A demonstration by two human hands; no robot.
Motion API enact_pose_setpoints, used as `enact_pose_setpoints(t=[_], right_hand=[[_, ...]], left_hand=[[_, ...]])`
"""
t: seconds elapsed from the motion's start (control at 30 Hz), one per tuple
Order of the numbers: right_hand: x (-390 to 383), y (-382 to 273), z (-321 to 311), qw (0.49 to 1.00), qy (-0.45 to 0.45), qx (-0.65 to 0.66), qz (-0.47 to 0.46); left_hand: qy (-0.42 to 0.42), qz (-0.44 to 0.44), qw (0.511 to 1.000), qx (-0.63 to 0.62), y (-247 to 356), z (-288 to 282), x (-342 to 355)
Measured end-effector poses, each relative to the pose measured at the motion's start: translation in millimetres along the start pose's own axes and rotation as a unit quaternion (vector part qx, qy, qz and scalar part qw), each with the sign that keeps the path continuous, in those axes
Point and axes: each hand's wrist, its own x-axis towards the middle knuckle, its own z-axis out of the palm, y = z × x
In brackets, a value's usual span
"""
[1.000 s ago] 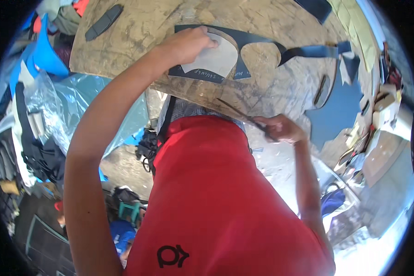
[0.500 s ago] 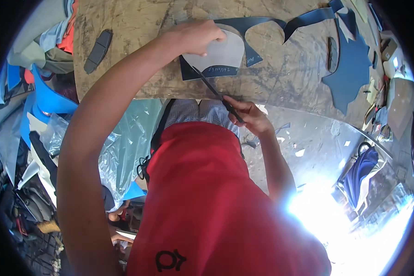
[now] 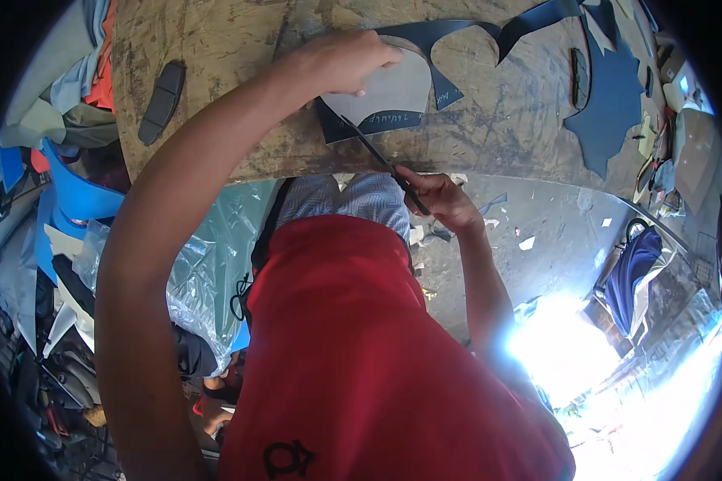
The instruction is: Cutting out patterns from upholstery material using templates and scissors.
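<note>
On the near edge of the worn wooden bench (image 3: 489,120), a pale grey template (image 3: 381,88) lies flat on a dark blue sheet (image 3: 449,36). My left hand (image 3: 341,60) presses down on the template, fingers spread and curled over its top edge, pinning both layers to the board. My right hand (image 3: 441,196) sits below the bench edge, closed around the handle of a thin knife (image 3: 381,160). The blade runs up and to the left from my right fist, its tip touching the lower left border of the template, just under my left palm. So the template lies up and left of the blade hand, and the left hand is the nearer one. More dark blue offcuts (image 3: 610,96) lie to the right, and a dark sole-shaped piece (image 3: 162,100) lies to the left.
</note>
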Motion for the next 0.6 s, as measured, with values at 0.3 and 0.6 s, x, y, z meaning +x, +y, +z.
enact_pose_setpoints(t=[0.3,0.6], right_hand=[[3.7,-8.6,-6.4,0.999,0.006,-0.005,0.043],[18.6,-17.2,12.4,0.998,0.012,-0.038,0.039]], left_hand=[[-0.014,0.0,1.0,-0.012,-1.3,-2.8,2.6],[-0.024,0.014,0.999,-0.023,-7.6,1.5,6.4]])
